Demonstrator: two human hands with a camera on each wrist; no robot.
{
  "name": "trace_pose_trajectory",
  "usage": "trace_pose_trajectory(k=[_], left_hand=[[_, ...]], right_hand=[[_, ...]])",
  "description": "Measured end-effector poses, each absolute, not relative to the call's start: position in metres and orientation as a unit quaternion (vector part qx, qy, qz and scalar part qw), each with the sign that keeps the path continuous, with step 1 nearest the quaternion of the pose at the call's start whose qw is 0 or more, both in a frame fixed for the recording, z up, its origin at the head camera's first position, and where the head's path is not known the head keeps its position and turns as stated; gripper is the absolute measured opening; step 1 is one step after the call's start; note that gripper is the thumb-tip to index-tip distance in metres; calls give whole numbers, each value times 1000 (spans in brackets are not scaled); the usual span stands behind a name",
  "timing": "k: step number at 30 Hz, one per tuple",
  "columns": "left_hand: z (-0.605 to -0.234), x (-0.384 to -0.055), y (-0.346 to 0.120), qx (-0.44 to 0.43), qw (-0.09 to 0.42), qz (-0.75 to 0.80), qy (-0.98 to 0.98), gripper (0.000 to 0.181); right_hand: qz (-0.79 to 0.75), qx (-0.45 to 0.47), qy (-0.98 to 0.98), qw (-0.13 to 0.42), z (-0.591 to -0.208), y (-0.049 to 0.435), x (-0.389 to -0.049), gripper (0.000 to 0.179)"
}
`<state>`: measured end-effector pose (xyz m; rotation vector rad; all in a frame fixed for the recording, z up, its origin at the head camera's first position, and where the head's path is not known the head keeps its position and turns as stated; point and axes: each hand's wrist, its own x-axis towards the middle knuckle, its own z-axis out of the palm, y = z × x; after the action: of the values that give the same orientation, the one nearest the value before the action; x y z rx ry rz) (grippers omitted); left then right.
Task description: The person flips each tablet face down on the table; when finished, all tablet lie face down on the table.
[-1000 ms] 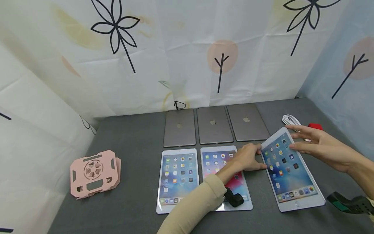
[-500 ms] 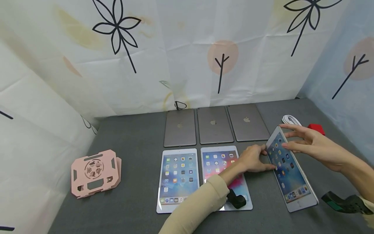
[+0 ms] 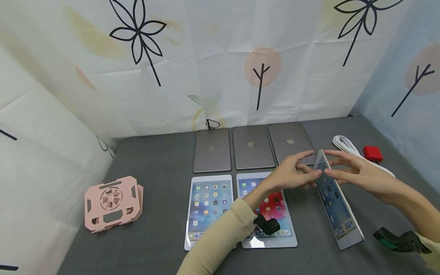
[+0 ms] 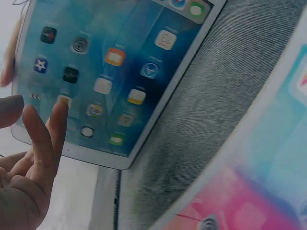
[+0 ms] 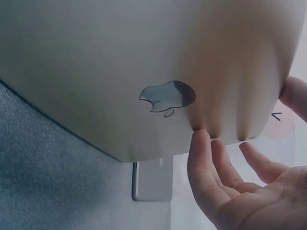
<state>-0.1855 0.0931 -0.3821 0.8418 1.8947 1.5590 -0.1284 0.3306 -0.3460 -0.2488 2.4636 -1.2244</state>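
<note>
A white-framed tablet (image 3: 335,206) stands steeply tilted at the right of the table, its lit screen facing left. My right hand (image 3: 368,175) holds it by the upper right edge. In the right wrist view, the fingertips (image 5: 199,139) press its silver back (image 5: 96,96), and the thumb lies at the edge. My left hand (image 3: 292,170) is at the tablet's upper left edge, fingers extended. In the left wrist view, those fingers (image 4: 43,139) overlap the tablet's screen (image 4: 110,72); whether they touch it I cannot tell.
Two white tablets lie face up, the left one (image 3: 209,206) and the middle one (image 3: 285,217), partly under my left arm. Three grey tablets (image 3: 252,149) lie face down behind. A pink stand (image 3: 113,204) is left; a white cable (image 3: 343,144) and red plug (image 3: 372,153) are right.
The tablet has turned further on its side, its screen facing more leftward. My left hand has loosened from its left edge, fingers now spread near the top. The red plug is now uncovered.
</note>
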Motion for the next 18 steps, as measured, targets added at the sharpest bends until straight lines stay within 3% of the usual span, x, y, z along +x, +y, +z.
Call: trace_pose_trajectory(k=[9,18], left_hand=[[-376,-185,91,303,278,574,708,68],[-376,-192,83,310,304,565,701,71]], right_hand=[[-445,-105,865,205,-350,324,-130,66],[-429,-93,847,300,-365,329,-140,70]])
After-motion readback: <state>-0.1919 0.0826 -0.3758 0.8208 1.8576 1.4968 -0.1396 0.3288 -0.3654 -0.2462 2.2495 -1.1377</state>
